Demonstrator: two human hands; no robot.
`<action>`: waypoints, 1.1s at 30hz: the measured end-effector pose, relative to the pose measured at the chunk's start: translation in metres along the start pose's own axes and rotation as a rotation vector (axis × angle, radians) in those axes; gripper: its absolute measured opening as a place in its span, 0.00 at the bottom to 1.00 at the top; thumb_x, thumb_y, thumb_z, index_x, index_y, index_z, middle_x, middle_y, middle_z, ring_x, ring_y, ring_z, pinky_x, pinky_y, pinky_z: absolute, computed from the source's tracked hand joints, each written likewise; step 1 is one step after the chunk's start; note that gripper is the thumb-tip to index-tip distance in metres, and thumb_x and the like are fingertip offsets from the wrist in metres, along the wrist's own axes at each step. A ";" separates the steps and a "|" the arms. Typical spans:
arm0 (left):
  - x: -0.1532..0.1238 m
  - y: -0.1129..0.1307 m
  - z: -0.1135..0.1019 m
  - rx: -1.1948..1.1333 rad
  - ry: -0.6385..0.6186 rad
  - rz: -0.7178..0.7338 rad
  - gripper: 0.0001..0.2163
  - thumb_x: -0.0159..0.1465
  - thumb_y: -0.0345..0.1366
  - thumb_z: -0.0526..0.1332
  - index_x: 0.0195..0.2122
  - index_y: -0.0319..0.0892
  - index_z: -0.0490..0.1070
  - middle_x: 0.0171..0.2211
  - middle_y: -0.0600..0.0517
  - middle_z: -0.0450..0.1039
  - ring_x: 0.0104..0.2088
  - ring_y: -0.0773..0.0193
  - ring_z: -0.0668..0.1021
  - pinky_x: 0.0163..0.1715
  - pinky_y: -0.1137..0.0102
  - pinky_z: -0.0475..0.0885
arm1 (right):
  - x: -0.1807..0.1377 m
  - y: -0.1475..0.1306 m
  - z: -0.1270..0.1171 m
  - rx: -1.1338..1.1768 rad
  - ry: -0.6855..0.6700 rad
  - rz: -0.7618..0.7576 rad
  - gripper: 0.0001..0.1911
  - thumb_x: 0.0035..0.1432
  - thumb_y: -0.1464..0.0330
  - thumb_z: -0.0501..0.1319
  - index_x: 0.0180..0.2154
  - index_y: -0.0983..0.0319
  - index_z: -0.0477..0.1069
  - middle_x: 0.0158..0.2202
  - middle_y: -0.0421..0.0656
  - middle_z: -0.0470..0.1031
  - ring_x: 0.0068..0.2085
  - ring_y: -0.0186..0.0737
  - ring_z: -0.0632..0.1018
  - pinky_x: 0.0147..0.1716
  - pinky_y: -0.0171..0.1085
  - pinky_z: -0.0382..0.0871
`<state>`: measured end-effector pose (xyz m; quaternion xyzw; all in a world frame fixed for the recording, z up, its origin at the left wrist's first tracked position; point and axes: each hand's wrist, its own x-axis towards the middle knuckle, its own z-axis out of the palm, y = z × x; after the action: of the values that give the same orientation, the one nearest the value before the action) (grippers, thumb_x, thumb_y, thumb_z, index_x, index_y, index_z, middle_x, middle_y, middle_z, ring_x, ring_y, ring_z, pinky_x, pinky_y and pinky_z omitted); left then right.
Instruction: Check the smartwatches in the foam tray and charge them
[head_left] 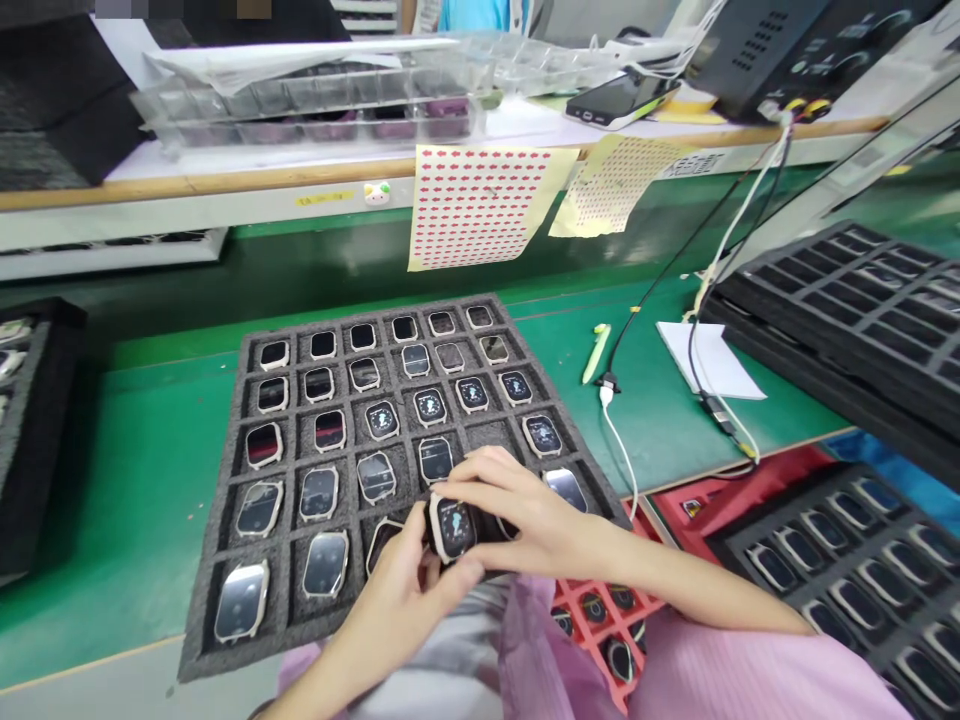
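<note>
While the green surface [135, 480] carries a grey foam tray [196, 655] filled with rows of watches [326, 563], my right hand [521, 508] and my left hand [409, 583] are closed together around one lit watch [455, 530], gripping it over the tray's near side with its small dark screen [454, 522] turned upward.

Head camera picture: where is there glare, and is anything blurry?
Head view: pale glare on the front-left watch in the foam tray; same view: on the held watch, small dial markings look too soft to read.
</note>
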<state>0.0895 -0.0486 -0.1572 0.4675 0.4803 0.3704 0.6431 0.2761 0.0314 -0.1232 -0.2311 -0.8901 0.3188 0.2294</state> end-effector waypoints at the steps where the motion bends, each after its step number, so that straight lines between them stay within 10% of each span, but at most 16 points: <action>1: -0.001 0.001 -0.002 -0.034 -0.008 -0.013 0.21 0.58 0.42 0.64 0.51 0.42 0.65 0.35 0.50 0.72 0.33 0.63 0.73 0.34 0.71 0.69 | 0.000 0.004 -0.006 0.011 0.019 0.022 0.27 0.57 0.62 0.66 0.55 0.62 0.63 0.48 0.49 0.68 0.48 0.46 0.68 0.49 0.46 0.64; 11: -0.014 0.017 -0.037 -0.253 0.000 -0.017 0.13 0.62 0.39 0.62 0.46 0.43 0.68 0.38 0.49 0.71 0.16 0.81 0.59 0.14 0.80 0.53 | -0.003 0.028 -0.041 -0.470 -0.079 0.198 0.22 0.58 0.66 0.64 0.53 0.64 0.66 0.54 0.52 0.65 0.54 0.53 0.65 0.52 0.51 0.59; 19: -0.007 0.007 -0.039 -0.139 -0.022 -0.083 0.13 0.63 0.41 0.60 0.46 0.42 0.64 0.46 0.45 0.70 0.14 0.84 0.59 0.12 0.80 0.52 | 0.055 0.014 -0.003 -0.637 -0.316 0.063 0.17 0.55 0.67 0.66 0.45 0.70 0.70 0.40 0.53 0.72 0.43 0.53 0.70 0.43 0.48 0.63; 26: -0.006 0.008 -0.042 -0.212 -0.019 -0.102 0.16 0.58 0.37 0.65 0.46 0.40 0.66 0.42 0.48 0.70 0.16 0.81 0.59 0.13 0.80 0.52 | 0.047 0.006 -0.006 -0.300 -0.082 0.054 0.22 0.59 0.63 0.63 0.52 0.66 0.65 0.44 0.50 0.70 0.45 0.48 0.70 0.45 0.46 0.65; 33: -0.005 0.005 -0.039 -0.194 0.032 -0.071 0.22 0.58 0.38 0.65 0.53 0.41 0.63 0.28 0.56 0.65 0.19 0.75 0.62 0.18 0.78 0.60 | 0.049 -0.015 0.026 -0.306 -0.158 -0.117 0.14 0.62 0.71 0.56 0.50 0.68 0.66 0.45 0.54 0.69 0.46 0.50 0.69 0.46 0.49 0.66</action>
<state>0.0504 -0.0423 -0.1548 0.3797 0.4687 0.3996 0.6903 0.2190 0.0366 -0.1179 -0.1855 -0.9554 0.1831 0.1391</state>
